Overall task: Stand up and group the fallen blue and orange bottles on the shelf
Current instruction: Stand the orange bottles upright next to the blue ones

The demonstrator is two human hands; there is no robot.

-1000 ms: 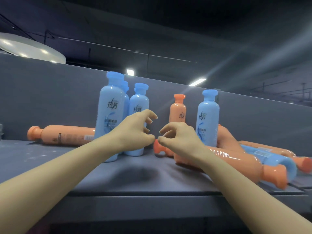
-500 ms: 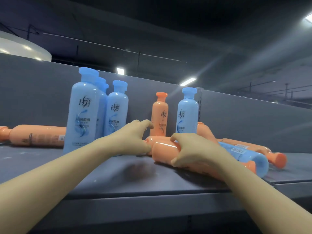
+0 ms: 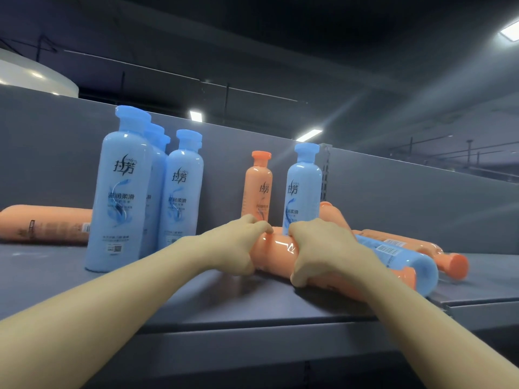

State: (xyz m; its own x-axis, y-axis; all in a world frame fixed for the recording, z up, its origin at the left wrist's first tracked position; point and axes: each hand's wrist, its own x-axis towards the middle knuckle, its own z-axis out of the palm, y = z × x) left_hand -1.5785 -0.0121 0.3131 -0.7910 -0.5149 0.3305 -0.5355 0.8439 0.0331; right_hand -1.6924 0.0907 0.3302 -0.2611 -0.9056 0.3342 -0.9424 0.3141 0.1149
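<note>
Both arms outstretched, left hand (image 3: 236, 248) and right hand (image 3: 320, 248) gripping (fingers curled)

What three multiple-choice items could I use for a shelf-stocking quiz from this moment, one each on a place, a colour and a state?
1. Where does the lone fallen orange bottle lie?
A. far left of the shelf
B. on the floor
C. on top of the blue bottles

2. What colour is the bottle that both hands grip?
A. blue
B. orange
C. white

3. How is that gripped bottle?
A. upright
B. lying on its side
C. held high in the air

Key: 1 A, it lies left of the standing blue bottles. 2 B, orange shows between the left hand and the right hand. 3 B, it lies lengthwise on the shelf.
</note>
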